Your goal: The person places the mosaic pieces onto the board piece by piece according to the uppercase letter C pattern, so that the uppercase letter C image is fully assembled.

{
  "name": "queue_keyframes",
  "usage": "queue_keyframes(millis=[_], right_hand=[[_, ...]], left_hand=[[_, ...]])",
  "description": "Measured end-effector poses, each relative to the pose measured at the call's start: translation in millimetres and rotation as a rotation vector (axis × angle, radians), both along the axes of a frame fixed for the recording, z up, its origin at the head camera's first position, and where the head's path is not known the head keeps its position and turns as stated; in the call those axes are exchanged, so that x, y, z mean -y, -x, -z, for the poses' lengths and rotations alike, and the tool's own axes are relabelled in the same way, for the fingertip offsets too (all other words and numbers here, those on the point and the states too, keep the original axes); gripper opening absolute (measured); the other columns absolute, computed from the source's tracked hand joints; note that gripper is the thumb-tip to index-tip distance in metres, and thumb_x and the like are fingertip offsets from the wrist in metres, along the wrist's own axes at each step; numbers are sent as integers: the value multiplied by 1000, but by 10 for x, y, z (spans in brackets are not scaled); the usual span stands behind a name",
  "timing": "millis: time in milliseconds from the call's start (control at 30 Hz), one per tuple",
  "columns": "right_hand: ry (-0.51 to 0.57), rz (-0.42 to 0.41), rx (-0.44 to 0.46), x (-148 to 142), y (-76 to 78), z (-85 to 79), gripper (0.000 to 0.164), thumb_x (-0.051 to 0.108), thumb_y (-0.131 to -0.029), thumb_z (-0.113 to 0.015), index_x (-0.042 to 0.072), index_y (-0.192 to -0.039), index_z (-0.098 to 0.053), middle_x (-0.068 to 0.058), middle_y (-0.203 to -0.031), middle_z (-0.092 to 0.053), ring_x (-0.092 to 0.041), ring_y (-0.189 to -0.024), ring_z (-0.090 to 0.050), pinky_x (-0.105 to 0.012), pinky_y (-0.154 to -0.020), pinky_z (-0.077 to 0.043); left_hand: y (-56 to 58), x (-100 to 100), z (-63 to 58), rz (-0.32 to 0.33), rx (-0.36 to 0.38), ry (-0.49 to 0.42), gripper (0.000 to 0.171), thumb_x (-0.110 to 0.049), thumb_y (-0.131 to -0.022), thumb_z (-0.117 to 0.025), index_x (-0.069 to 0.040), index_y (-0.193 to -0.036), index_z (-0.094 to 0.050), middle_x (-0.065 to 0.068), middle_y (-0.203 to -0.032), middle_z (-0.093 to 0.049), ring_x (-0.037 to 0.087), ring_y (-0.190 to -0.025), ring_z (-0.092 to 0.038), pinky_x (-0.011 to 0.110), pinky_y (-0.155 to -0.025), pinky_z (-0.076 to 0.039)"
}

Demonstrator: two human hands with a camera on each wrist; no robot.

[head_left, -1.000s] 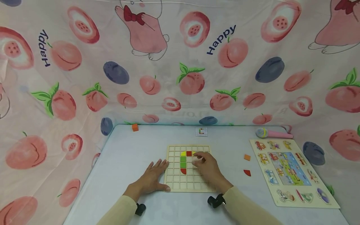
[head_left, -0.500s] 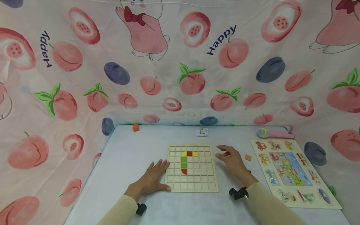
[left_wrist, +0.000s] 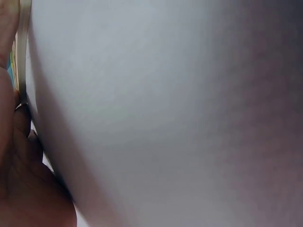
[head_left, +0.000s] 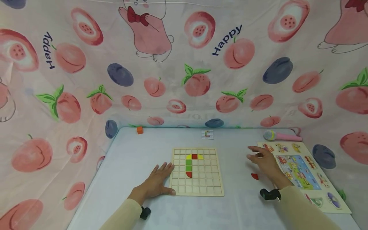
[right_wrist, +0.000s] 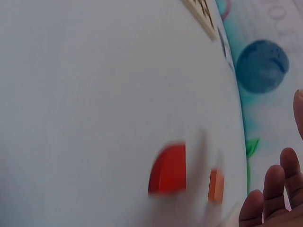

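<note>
My left hand (head_left: 156, 182) lies with fingers spread along the left edge of a wooden grid board (head_left: 207, 182). Several tiles sit in its cells: yellow tiles (head_left: 201, 157) on either side of a red tile (head_left: 194, 157), green tiles (head_left: 188, 165) below, and a red quarter-circle tile (head_left: 188, 174) at the bottom. Right of the board, my right hand (head_left: 265, 164) hovers with thumb and forefinger apart, nothing between them. Near it, a loose red quarter-circle tile (right_wrist: 169, 169) and an orange tile (right_wrist: 216, 186) lie on the table; the orange one is hidden in the head view.
A picture puzzle board (head_left: 299, 172) lies at the right, partly covered by my right forearm. Behind it is a pink toy microphone (head_left: 283, 136). A small pattern card (head_left: 207, 134) and an orange block (head_left: 140, 130) sit near the back edge, against a printed cloth (head_left: 172, 80).
My right hand has left the upper yellow tile on the grid board and moved right, over the loose tiles. The left hand stays at the board's edge.
</note>
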State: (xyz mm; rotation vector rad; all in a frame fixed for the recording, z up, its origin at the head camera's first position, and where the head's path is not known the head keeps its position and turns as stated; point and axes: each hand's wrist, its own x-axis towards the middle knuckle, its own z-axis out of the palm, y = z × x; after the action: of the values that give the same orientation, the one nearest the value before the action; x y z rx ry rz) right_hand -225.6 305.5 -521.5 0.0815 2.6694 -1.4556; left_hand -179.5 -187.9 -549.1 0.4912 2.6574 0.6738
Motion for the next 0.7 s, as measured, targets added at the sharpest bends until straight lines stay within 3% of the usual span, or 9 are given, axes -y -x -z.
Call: queue_keyframes(millis=[133,400,600,700], right_hand=[[-62,4,-8,-188,-21,7,60,41,-103,-69,12,-154,-54,-22,-153,-49,-27,-116,-50,-26,-75,-50],[-166,-6,-10,-376,-31,115,49,27,-105,-67,7,-149,-58,-27,-148,-53,-39,-120,-50,-40,-87,-48],[-224,-47,-21,-417,-1,237,47,30,-104,-69,8,-145,-62,-26,-147,-55,-42,-123,-53,-53,-94,-51],[-261,-56,-59,-412,22,297,45,29,-101,-73,8,-141,-65,-25,-141,-60,-41,-120,-56,-53,-92,-51]], left_hand=[[0,-1,-10,-1,9,-6,119,-61,-74,-89,-20,-168,-30,0,-176,-23,25,-166,-10,54,-136,-3],[3,-11,-19,-7,18,14,118,-63,-75,-87,-21,-169,-28,-2,-177,-22,23,-166,-9,52,-136,-3],[-11,-11,-31,-6,9,9,117,-62,-76,-88,-21,-169,-28,-1,-177,-23,24,-166,-9,53,-136,-3],[-20,-4,-23,-12,3,7,117,-61,-76,-88,-21,-169,-28,-1,-177,-23,24,-166,-9,53,-136,-3]])
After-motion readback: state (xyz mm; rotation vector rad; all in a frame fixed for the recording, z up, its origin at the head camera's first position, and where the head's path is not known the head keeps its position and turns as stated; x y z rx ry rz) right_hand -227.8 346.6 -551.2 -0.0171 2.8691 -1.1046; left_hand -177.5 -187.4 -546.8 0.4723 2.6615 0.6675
